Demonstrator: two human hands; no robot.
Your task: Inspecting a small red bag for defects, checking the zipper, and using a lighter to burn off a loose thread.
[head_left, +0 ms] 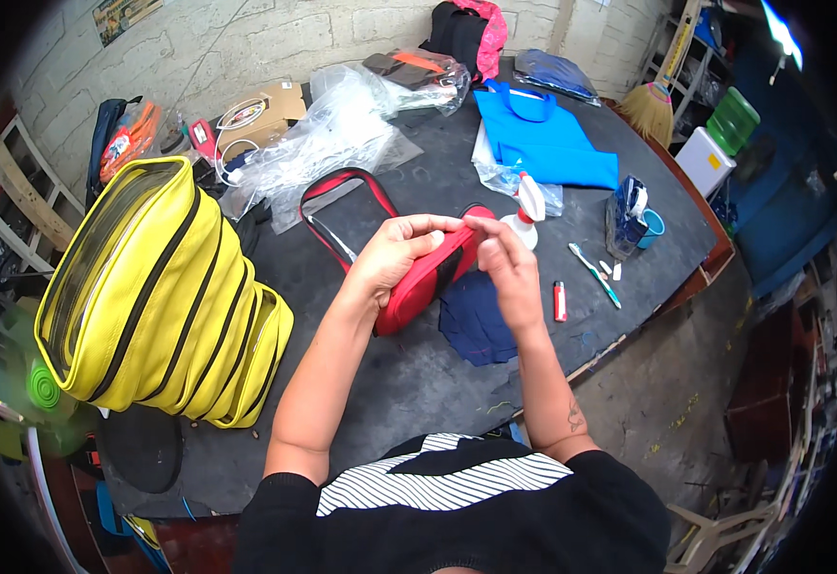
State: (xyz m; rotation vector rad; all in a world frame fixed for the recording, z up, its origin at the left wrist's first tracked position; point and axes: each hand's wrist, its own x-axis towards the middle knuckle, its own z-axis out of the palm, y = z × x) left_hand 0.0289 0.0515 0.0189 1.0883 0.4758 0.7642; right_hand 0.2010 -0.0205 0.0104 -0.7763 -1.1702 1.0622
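A small red pouch (416, 304) with black trim is held tilted over the dark table in front of me. My left hand (394, 253) is wrapped round its left side, thumb and fingers gripping the upper edge. At that same edge the fingertips of my right hand (509, 263) press against the red fabric, fingers bent. Beyond the left hand lies a red and black strap loop (351, 177); whether it joins the pouch is hidden. Under my right hand lies a folded navy cloth (476, 320). What the right fingertips pinch is partly covered.
Nested yellow zippered cases (165, 297) stand at left. Clear plastic bags (332, 134) and a blue tote bag (547, 139) lie farther back. A spray bottle (525, 215), a red lighter (559, 300), a toothbrush (595, 275) and a blue cup (652, 228) are at right.
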